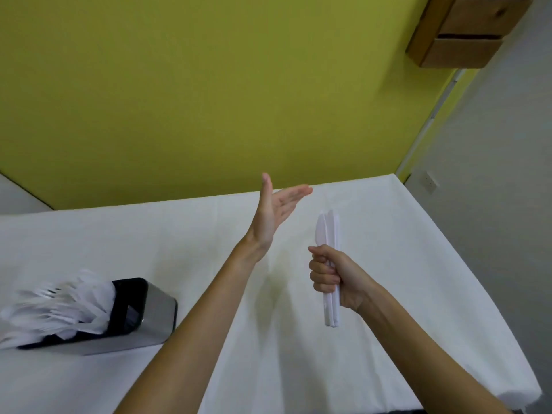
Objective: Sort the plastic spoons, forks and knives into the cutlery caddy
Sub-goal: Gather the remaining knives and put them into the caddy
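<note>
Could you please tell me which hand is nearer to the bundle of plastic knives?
Right. The right hand grips the knives around their handles; the left hand is open and apart from them, up and to their left.

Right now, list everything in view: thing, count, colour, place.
table: one, white cloth cover, across the lower view
wall: one, yellow-green, behind the table
boxes: two, brown, top right corner
cutlery caddy: one, black with silvery walls, on the table, left
sorted cutlery: many, white, blurred, standing in the caddy
plastic knives: a few, exact count unclear, white, held upright above the table, right of centre
left hand: one, open, raised above the table centre
right hand: one, gripping the knives' handles
</note>
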The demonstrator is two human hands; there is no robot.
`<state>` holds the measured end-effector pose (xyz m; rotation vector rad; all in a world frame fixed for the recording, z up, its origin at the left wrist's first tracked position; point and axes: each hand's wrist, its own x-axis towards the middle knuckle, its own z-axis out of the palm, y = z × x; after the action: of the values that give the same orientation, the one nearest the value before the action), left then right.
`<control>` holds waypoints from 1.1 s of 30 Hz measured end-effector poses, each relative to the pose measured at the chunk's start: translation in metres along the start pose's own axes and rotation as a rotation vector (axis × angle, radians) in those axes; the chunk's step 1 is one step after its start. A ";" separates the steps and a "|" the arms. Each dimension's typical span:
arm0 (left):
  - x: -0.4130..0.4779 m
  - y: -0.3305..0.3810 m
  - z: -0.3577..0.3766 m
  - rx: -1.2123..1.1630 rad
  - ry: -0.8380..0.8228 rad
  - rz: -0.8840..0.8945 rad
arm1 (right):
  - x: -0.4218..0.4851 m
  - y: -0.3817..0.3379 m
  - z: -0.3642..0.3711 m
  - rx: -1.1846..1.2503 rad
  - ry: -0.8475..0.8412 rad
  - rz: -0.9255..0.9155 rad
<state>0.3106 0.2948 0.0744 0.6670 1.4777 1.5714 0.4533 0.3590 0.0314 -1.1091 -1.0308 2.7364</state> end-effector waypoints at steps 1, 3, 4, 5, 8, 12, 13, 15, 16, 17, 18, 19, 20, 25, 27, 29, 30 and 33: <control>-0.006 0.006 -0.011 -0.007 0.050 0.034 | 0.004 -0.003 0.005 0.000 0.001 -0.018; -0.025 0.021 -0.045 -0.017 0.177 0.112 | 0.016 -0.004 0.029 -0.029 -0.032 -0.044; -0.034 0.029 -0.059 -0.016 0.224 0.143 | 0.022 -0.005 0.040 -0.031 -0.045 -0.065; -0.045 0.036 -0.075 -0.005 0.276 0.175 | 0.028 -0.003 0.053 -0.030 -0.063 -0.086; -0.082 0.054 -0.125 0.047 0.427 0.241 | 0.043 0.009 0.098 -0.027 -0.114 -0.138; -0.138 0.069 -0.192 0.095 0.594 0.282 | 0.056 0.040 0.168 0.001 -0.172 -0.155; -0.150 0.069 -0.206 0.101 0.629 0.282 | 0.057 0.047 0.182 0.008 -0.178 -0.153; -0.172 0.067 -0.235 0.116 0.702 0.271 | 0.060 0.065 0.211 0.003 -0.184 -0.157; -0.179 0.064 -0.245 0.119 0.726 0.260 | 0.059 0.073 0.221 -0.002 -0.181 -0.161; -0.186 0.060 -0.256 0.113 0.749 0.247 | 0.058 0.082 0.231 -0.007 -0.172 -0.168; -0.192 0.056 -0.269 0.103 0.766 0.228 | 0.058 0.094 0.242 -0.009 -0.154 -0.174; -0.196 0.050 -0.279 0.097 0.777 0.204 | 0.058 0.104 0.249 -0.003 -0.126 -0.183; -0.198 0.044 -0.287 0.092 0.782 0.174 | 0.058 0.113 0.255 0.006 -0.089 -0.199; -0.205 0.004 -0.319 0.058 0.737 0.013 | 0.062 0.137 0.279 0.081 0.162 -0.371; -0.206 -0.010 -0.327 0.028 0.679 -0.054 | 0.063 0.140 0.287 0.127 0.229 -0.458; -0.206 -0.021 -0.334 -0.041 0.604 -0.107 | 0.065 0.146 0.292 0.161 0.295 -0.533; -0.206 -0.024 -0.335 -0.080 0.574 -0.122 | 0.065 0.149 0.294 0.164 0.324 -0.559; -0.205 -0.031 -0.335 -0.179 0.518 -0.150 | 0.065 0.164 0.295 0.085 0.396 -0.661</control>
<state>0.1361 -0.0555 0.0263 0.0363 1.6777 1.8120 0.2571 0.0781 0.0525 -1.0042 -0.9811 1.9343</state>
